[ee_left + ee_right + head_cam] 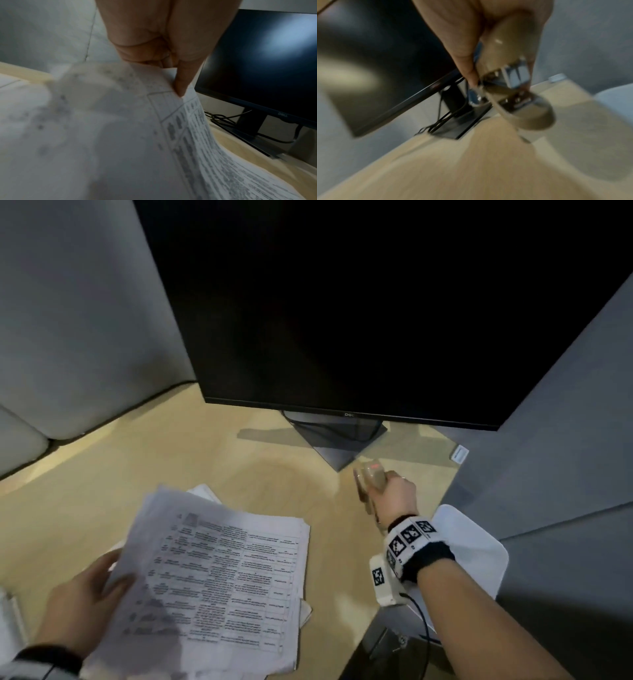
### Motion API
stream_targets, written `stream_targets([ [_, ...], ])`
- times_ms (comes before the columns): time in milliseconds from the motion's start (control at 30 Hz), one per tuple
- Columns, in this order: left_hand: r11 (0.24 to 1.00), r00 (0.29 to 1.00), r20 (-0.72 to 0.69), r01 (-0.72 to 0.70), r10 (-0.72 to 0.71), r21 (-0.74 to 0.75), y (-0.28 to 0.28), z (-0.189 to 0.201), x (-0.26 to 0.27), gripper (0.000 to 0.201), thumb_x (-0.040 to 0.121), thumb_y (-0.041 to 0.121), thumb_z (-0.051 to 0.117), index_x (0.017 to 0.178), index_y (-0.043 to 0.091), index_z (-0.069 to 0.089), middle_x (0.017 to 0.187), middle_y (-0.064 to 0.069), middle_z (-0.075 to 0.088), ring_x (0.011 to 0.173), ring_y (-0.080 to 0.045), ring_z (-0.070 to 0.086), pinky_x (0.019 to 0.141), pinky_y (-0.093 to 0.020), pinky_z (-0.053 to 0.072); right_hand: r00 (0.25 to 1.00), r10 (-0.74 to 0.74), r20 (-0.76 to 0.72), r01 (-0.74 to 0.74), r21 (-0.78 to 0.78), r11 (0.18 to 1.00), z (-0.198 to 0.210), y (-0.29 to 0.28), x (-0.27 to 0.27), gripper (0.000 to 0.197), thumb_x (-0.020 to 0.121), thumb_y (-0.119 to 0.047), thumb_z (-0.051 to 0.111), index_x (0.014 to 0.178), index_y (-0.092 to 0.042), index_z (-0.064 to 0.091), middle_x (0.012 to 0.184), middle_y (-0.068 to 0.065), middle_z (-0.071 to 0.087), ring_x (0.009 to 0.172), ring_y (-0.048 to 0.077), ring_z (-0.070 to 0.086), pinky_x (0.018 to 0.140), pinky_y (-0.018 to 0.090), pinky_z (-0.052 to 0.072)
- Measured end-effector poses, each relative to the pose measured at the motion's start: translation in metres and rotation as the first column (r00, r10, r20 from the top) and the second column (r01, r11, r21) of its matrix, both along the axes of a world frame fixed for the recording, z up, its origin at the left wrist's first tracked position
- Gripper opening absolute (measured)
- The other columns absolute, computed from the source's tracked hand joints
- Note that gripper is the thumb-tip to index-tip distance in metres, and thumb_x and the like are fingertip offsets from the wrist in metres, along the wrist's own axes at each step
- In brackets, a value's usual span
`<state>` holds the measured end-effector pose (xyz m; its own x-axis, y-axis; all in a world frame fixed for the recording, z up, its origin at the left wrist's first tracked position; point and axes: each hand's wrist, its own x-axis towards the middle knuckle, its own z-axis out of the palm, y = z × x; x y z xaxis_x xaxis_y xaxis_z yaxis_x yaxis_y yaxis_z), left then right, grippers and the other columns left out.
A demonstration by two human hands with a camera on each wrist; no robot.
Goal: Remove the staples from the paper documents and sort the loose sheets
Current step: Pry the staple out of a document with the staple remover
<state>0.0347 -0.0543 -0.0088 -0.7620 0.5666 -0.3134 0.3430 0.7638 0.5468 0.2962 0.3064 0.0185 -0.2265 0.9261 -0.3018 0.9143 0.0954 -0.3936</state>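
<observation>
One dark monitor (pixel 359 302) stands on its stand at the back of one light wooden desk (pixel 212 460), with black cables (pixel 221 119) trailing at its base. One stack of printed paper documents (pixel 219 577) lies on the desk in front of the person, left of centre (the number of sheets cannot be told). The left hand (pixel 85 604) grasps the top sheets at their left edge, thumb above and fingers (pixel 181 75) below, lifting that edge off the pile. One white rounded object (pixel 479 546) sits at the desk's right edge beneath the right forearm. The right hand (pixel 394 494) is clenched around one beige staple remover (pixel 510 83), held above the desk, near the monitor stand and well apart from the documents; its metal claws appear in the right wrist view, blurred.
</observation>
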Motion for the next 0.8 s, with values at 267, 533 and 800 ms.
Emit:
stream_targets([
  [267,0.996,0.983,-0.164,0.066,-0.077,-0.068,0.037,0.049,0.022,0.035,0.093,0.015,0.052,0.127,0.023,0.053,0.098,-0.017,0.07,0.087,-0.033,0.064,0.066,-0.03,0.038,0.816,0.547,0.187,-0.56,0.018,0.828,-0.027,-0.043,-0.098,0.032,0.091,-0.022,0.058,0.12,-0.009,0.052,0.109,0.015,0.064,0.1,0.029,0.061,0.082,0.031,0.047],
  [533,0.992,0.981,-0.153,0.122,-0.119,0.008,0.044,0.055,0.006,0.036,0.095,0.018,0.048,0.13,0.026,0.049,0.098,-0.01,0.07,0.085,-0.026,0.064,0.075,-0.033,0.05,0.733,0.673,0.096,-0.674,-0.028,0.738,-0.021,-0.06,-0.12,0.058,0.098,-0.039,0.036,0.148,-0.016,0.02,0.15,0.009,0.031,0.137,0.026,0.028,0.113,0.041,0.019],
  [800,0.958,0.972,-0.057,0.235,-0.229,0.165,0.042,0.062,0.004,0.082,0.093,0.015,0.053,0.122,0.074,0.005,0.083,-0.025,0.064,0.086,-0.037,0.06,0.076,-0.033,0.045,0.497,0.497,-0.711,-0.672,0.048,0.739,-0.001,-0.11,-0.133,0.028,0.085,-0.008,0.065,0.094,-0.035,0.066,0.087,-0.013,0.071,0.085,0.01,0.065,0.077,0.028,0.054],
])
